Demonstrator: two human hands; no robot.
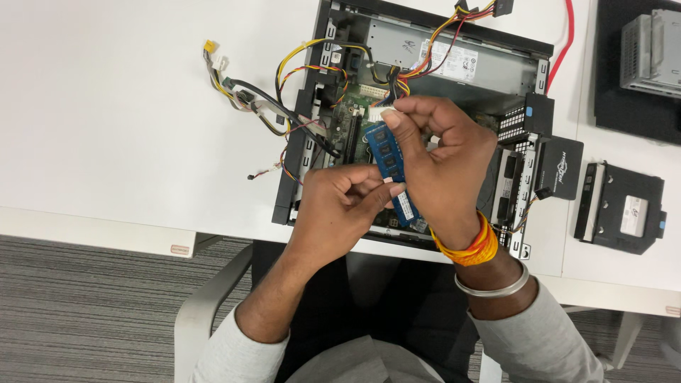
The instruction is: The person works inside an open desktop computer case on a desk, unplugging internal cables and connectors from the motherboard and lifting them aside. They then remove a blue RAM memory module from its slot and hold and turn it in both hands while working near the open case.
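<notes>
A blue memory module (387, 157) with black chips is held between both my hands above an opened black desktop computer case (287, 186) lying on a white table. My right hand (443, 167) pinches the module's far end with thumb and fingers. My left hand (340, 206) grips its near end. Inside the case I see a green circuit board, a silver power supply (454, 60) and bundles of yellow, red and black cables (312, 71).
A loose cable bundle (241, 96) spills onto the white table (106, 106) left of the case. A black optical drive (621, 209) and a small black drive (560, 167) lie to the right. A grey metal box (652, 50) sits on a black mat at top right. A chair arm (206, 305) is below.
</notes>
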